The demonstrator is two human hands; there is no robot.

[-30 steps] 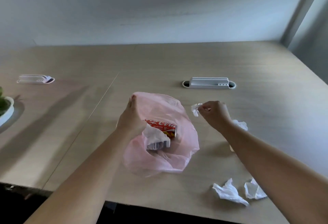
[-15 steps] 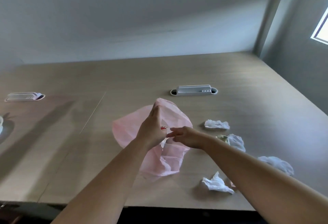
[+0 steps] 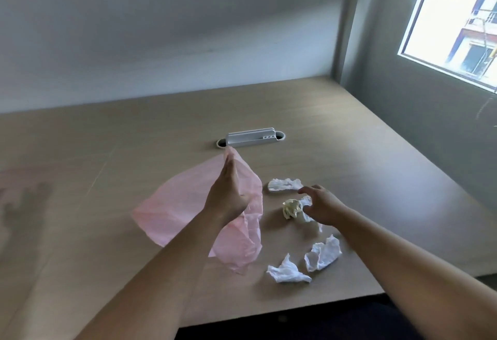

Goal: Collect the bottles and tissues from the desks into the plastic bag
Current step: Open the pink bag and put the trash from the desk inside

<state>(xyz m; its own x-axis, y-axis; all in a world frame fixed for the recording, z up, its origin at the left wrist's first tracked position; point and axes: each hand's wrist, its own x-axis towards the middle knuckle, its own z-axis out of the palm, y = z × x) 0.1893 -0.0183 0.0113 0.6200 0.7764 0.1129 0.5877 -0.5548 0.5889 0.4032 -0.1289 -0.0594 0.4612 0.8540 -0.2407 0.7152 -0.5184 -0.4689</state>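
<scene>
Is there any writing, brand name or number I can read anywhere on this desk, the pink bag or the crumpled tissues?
None can be read.
Pink bag: plain, its contents hidden.
Tissues: blank.
Yellowish wad: no print shows.
White cable tray: no label shows.

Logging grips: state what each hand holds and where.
Left hand grips the pink plastic bag by its bunched upper edge. Right hand holds nothing yet; its fingers reach over a crumpled tissue.
</scene>
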